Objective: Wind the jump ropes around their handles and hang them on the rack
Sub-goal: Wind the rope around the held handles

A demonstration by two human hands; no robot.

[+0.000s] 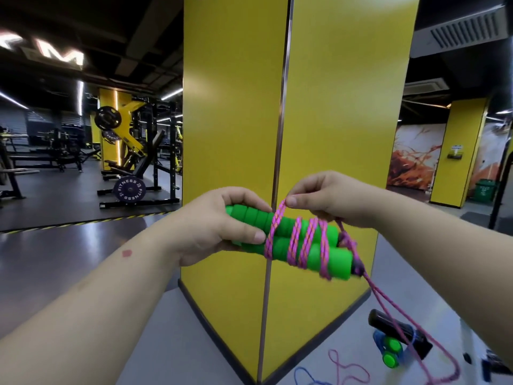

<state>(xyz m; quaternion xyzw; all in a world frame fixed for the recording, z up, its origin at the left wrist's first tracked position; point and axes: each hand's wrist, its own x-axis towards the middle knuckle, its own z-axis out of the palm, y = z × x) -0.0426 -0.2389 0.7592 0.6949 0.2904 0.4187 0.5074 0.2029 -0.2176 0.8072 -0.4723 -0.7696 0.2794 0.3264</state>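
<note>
We hold the two green handles side by side before the yellow pillar, their long axis running left to right and dipping toward the near right. Our left hand grips their left end; our right hand, just above, pinches the pink rope. The slack trails down to the floor at right, so the right hand seems placed to lay the next turn.

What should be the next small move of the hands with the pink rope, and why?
Probably the right hand, pinching the pink rope above the green handles, should carry it down around them for another turn beside the left hand. Several turns already sit there, but much rope hangs loose to the floor.
</note>
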